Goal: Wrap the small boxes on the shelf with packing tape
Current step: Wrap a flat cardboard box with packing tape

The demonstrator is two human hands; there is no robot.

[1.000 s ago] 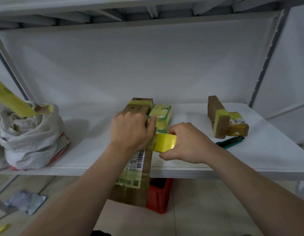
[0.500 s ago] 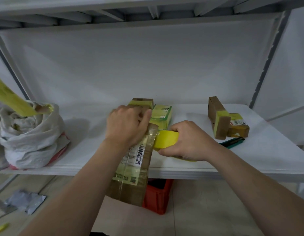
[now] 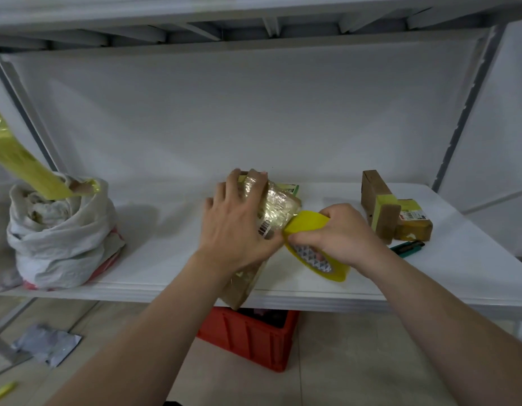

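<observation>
Under the shelf, on the floor: red crate; crumpled silver packet off to the left.

Long box, brown cardboard, lies lengthwise on the shelf. Near end juts past the front edge; far half is covered in glossy clear-yellow tape.

Left hand lies on top of the long box, fingers spread and fairly straight, tips reaching its far end.

Right hand just to the right, fingers curled round the yellow tape roll. Roll is tilted, its edge touching the box's right side beside the left thumb.

Green-handled knife lies right of the right hand. Behind it two small taped boxes, touching.

A green-labelled box shows just behind the long box, mostly hidden.

Far left of the shelf: white sack, a yellow tape strip rising from its mouth.
</observation>
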